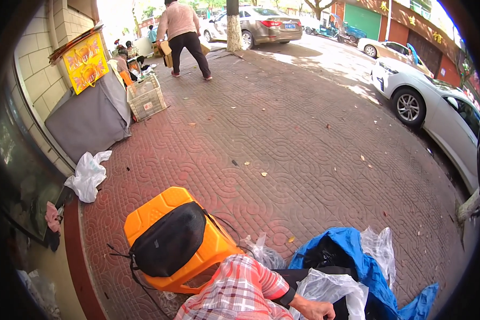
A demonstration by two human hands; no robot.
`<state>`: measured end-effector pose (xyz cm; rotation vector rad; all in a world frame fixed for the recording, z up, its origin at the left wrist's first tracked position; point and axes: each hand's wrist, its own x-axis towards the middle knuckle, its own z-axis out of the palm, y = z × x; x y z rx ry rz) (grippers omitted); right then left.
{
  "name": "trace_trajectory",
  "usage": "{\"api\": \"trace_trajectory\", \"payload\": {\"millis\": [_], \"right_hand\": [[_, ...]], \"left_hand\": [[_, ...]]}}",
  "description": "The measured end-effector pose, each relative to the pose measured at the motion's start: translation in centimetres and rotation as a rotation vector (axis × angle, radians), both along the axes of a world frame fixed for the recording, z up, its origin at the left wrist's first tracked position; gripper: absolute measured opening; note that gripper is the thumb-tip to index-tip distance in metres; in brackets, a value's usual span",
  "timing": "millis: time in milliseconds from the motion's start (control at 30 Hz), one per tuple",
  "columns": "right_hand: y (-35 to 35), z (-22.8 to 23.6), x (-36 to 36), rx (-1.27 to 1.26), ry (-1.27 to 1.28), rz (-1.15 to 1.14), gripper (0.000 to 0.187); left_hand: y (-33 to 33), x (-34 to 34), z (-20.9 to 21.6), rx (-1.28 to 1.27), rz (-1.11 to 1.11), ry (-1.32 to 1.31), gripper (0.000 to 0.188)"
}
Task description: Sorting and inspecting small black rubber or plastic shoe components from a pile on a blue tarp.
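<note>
My left hand (316,308) is at the lower edge, reached across from a red-and-white plaid sleeve (234,288) with a dark cuff. Its fingers are curled in, and the frame edge cuts them off, so what they hold is hidden. Right beside it lies a translucent plastic bag (336,290), on top of black material. Around that spreads a blue plastic sheet or sack (370,272) with a black bag (329,255) inside. An orange plastic stool (160,208) stands to the left, with a black mesh pouch (170,240) and cords on it. My right hand is out of view.
Patterned red paving (282,144) stretches ahead. Along the left wall are a white bag (89,176), a grey-covered stand (93,112) and a plastic crate (146,98). A person (184,37) carrying things walks farther off. Parked cars include a white one (437,106) at right.
</note>
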<state>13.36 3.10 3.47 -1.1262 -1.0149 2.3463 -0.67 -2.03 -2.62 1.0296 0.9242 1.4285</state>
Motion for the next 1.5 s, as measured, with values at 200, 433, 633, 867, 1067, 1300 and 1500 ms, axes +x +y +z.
{"api": "trace_trajectory", "payload": {"millis": [200, 433, 633, 867, 1067, 1300, 1500], "right_hand": [[0.1, -0.2, 0.4, 0.0, 0.038, 0.05, 0.031], [0.1, -0.4, 0.7, 0.0, 0.088, 0.108, 0.032], [-0.2, -0.4, 1.4, -0.01, 0.136, 0.135, 0.032], [-1.1, 1.5, 0.3, 0.559, -0.272, 0.218, 0.036], [-1.2, -0.2, 0.3, 0.55, -0.237, 0.211, 0.035], [-1.5, 0.4, -0.3, 0.557, -0.184, 0.231, 0.033], [-0.3, -0.3, 0.4, 0.563, -0.141, 0.282, 0.032]], "left_hand": [[-0.2, 0.0, 0.0, -0.021, 0.011, 0.047, 0.014], [0.5, 0.4, -1.3, 0.202, -0.026, 0.016, 0.017], [0.2, -0.2, 2.3, 0.252, 0.062, 0.219, 0.02], [0.8, -0.3, -0.3, -0.484, 0.023, 0.014, 0.045], [0.9, 0.1, 0.1, -0.346, -0.015, -0.129, 0.032], [2.1, 0.4, -2.9, -0.36, -0.025, -0.167, 0.019], [0.6, 1.1, 2.7, -0.216, 0.26, 0.334, 0.022]]}}
